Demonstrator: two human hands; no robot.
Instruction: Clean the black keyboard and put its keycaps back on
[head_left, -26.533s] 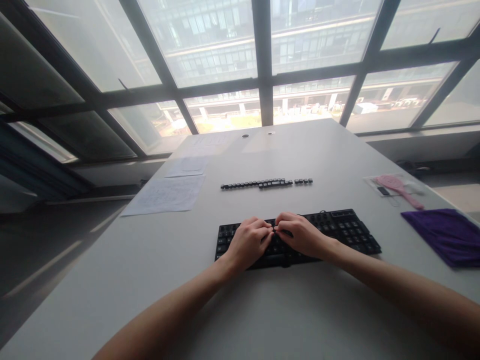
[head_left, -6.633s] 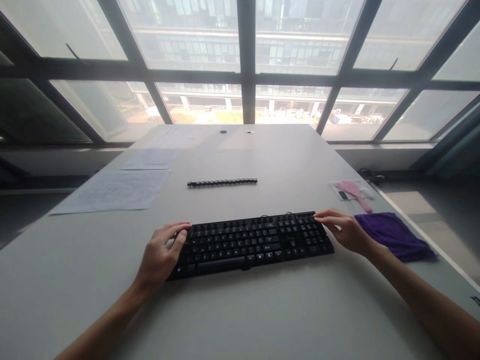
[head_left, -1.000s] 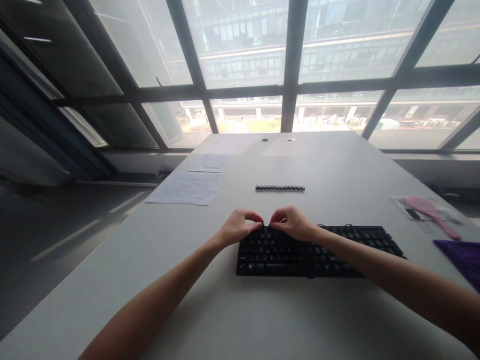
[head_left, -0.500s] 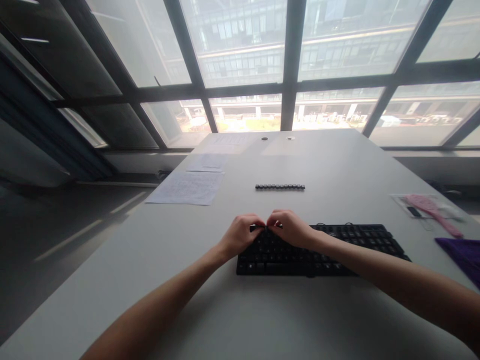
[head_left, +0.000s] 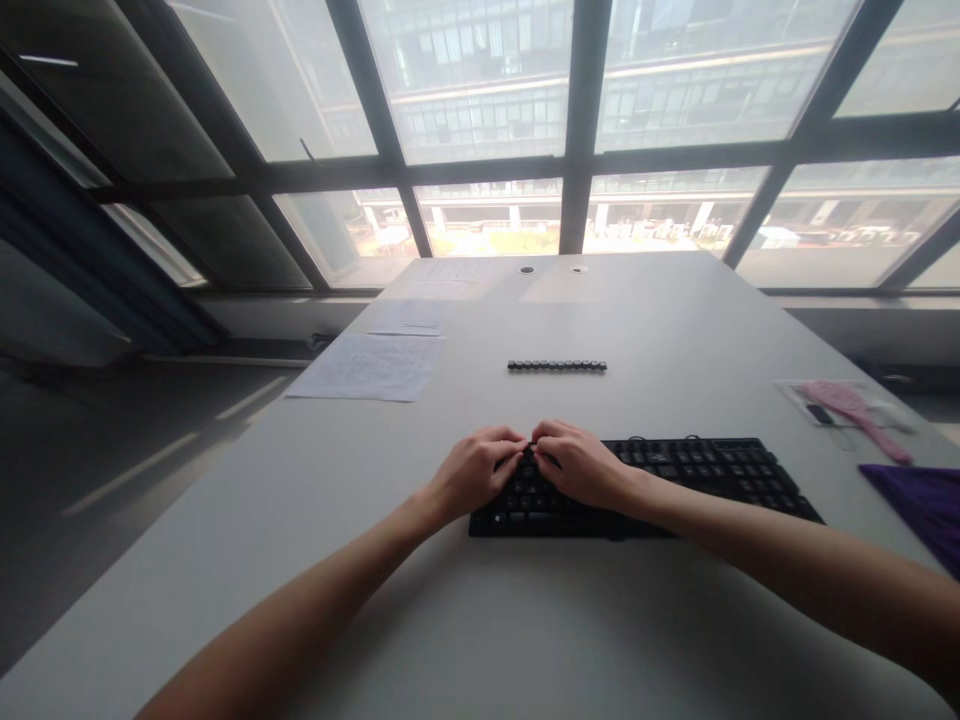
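Observation:
A black keyboard (head_left: 577, 522) lies flat on the white table, its far left part covered by my hands. My left hand (head_left: 476, 465) reaches over its left end, thumb and fingers pinched together at the upper row of keys. From the other side my right hand (head_left: 577, 465) meets it, also in a pinch, with the fingertips of both hands almost touching. Whatever is between the fingertips is too small and hidden to make out. Beyond the hands, a straight row of small dark keycaps (head_left: 556, 367) stands on the table.
Sheets of paper (head_left: 367, 367) lie along the table's left side. To the right are a pink brush-like item (head_left: 855, 405) on a clear packet and a purple cloth (head_left: 915, 505). Two round cable holes (head_left: 527, 270) sit near the far edge, before tall windows.
The view has shifted slightly. Both hands stay at the same spot on the keyboard; the right hand's fingers have shifted a little in their pinch.

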